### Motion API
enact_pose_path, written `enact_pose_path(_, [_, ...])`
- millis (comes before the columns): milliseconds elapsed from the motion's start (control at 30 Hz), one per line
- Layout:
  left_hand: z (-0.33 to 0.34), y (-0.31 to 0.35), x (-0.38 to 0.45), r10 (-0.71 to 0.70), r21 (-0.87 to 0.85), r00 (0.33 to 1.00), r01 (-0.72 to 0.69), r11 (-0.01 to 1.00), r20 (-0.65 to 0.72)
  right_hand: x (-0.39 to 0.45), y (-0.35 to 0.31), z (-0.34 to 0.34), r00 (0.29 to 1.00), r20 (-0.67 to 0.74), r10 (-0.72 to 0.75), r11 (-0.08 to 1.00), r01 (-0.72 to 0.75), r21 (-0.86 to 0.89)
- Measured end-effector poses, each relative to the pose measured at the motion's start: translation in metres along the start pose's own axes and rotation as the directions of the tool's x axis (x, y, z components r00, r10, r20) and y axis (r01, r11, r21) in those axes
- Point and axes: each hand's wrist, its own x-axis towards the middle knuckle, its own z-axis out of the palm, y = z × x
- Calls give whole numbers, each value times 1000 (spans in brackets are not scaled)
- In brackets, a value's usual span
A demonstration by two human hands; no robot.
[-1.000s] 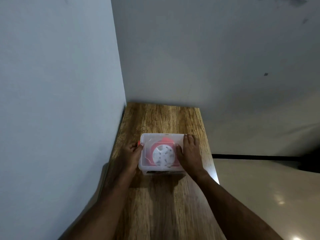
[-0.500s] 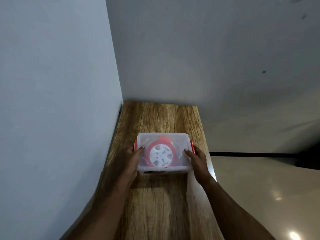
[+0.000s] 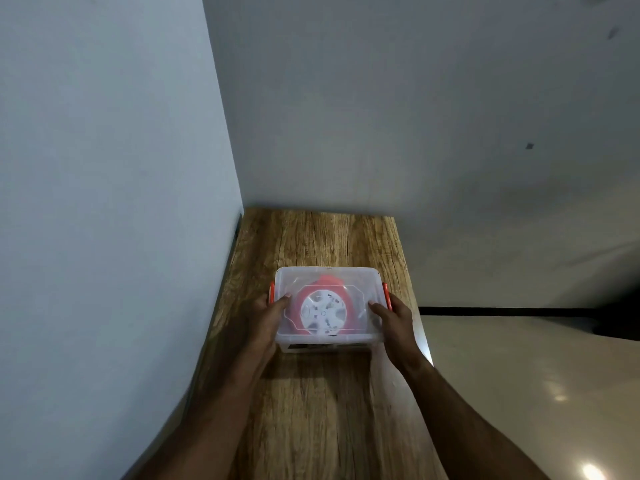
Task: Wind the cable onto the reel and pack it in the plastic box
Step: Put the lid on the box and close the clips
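A clear plastic box (image 3: 329,282) with its lid on and orange side latches sits on a narrow wooden table (image 3: 322,403). Through the lid I see a red cable reel with a white socket face (image 3: 323,310) lying flat inside. My left hand (image 3: 268,318) grips the box's left side, thumb on the lid, beside the left latch (image 3: 272,292). My right hand (image 3: 393,318) grips the right side, thumb on the lid, its fingers over the lower part of the right latch (image 3: 385,292). The fingers under both hands are hidden.
The table stands in a corner, with a pale wall (image 3: 104,202) along its left edge and another wall behind it. To the right of the table's edge the glossy floor (image 3: 519,393) lies lower down.
My right hand slid off the lid's top to the right side of the box. My left hand stays at the left side. The box itself has barely shifted.
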Motion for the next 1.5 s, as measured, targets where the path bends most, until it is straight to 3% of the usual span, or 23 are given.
enact_pose_path(367, [22, 39, 37, 40, -22, 999, -40, 999, 16, 55, -32, 5, 1000, -15, -5, 1000, 5, 21])
enact_pose_path(1000, [66, 113, 180, 53, 9, 999, -53, 999, 4, 207, -60, 37, 999, -36, -13, 1000, 13, 13])
enact_pose_path(1500, [77, 111, 216, 54, 15, 998, -54, 998, 10, 240, -43, 37, 999, -29, -16, 1000, 16, 2])
